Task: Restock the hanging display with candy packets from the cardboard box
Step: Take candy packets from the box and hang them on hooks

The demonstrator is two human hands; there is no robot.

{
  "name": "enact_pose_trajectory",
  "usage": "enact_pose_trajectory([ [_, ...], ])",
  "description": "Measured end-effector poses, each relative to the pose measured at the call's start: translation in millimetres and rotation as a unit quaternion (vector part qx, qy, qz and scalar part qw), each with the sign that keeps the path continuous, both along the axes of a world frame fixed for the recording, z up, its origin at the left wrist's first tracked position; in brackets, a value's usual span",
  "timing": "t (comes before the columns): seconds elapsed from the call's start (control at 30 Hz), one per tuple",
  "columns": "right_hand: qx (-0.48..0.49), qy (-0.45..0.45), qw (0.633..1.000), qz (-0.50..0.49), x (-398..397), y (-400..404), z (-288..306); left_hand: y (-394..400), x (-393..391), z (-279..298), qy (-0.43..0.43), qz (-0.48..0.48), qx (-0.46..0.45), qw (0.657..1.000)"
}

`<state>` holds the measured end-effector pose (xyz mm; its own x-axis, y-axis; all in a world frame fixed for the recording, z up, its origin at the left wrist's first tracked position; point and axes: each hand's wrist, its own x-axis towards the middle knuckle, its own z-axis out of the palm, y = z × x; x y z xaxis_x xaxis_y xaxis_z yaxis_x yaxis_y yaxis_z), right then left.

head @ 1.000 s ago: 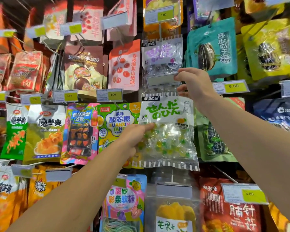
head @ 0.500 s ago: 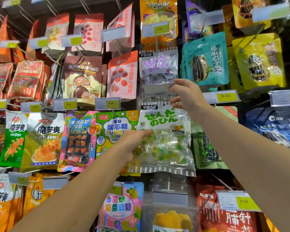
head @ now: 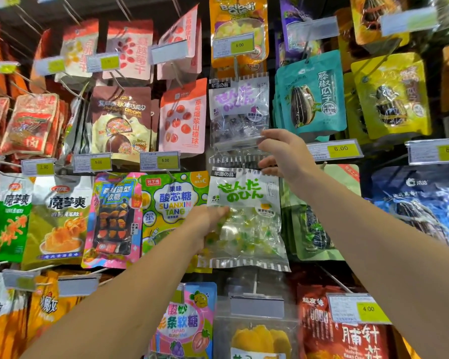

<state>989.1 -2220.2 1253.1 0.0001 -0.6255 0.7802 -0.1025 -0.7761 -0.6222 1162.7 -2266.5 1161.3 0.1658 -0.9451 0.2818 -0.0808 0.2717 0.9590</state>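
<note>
We hold the green packet point(head: 244, 216) higher than a second ago, left grip point(head: 208, 224) grasping it, right grip point(head: 283, 154) lifting the tag point(head: 240, 143); hooking looks near.

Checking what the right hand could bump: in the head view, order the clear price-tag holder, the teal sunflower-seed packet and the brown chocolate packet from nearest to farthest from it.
1. Clear price-tag holder: at the right hand fingertips.
2. Teal sunflower-seed packet: up and to the right.
3. Brown chocolate packet: far to the left.
</note>
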Motion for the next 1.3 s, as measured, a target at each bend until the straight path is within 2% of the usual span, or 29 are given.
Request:
enact_pose_trajectory([
  [0.1, 0.004, 0.017, 1.0, -0.014, 0, 1, -17, -9, -7, -5, 0.002, -0.011, 0.007, 1.0],
  [0.17, -0.013, 0.056, 0.996, -0.075, -1, -1, -32, -18, -10, -10, -0.016, 0.004, 0.011, 1.0],
  [0.33, -0.054, 0.187, 0.957, -0.214, 3, -8, -68, -37, -4, -24, -0.052, 0.025, -0.006, 0.998],
  [0.43, -0.025, 0.258, 0.937, -0.235, 6, -18, -89, -67, 5, -37, -0.073, 0.065, -0.042, 0.994],
  [0.53, 0.025, 0.335, 0.911, -0.238, 8, -25, -106, -37, 6, -34, -0.132, 0.113, -0.064, 0.983],
  [0.67, 0.042, 0.345, 0.903, -0.252, 19, -27, -118, -18, 17, -33, -0.223, 0.161, -0.098, 0.956],
  [0.87, 0.007, 0.36, 0.899, -0.247, 68, -19, -155, 13, 59, -55, -0.263, 0.167, -0.156, 0.937],
  [1.07, 0.007, 0.392, 0.892, -0.225, 142, 1, -214, 65, 134, -124, -0.318, 0.179, -0.128, 0.922],
  [1.3, -0.029, 0.465, 0.844, -0.265, 234, 61, -331, 158, 254, -256, -0.375, 0.164, 0.002, 0.912],
])
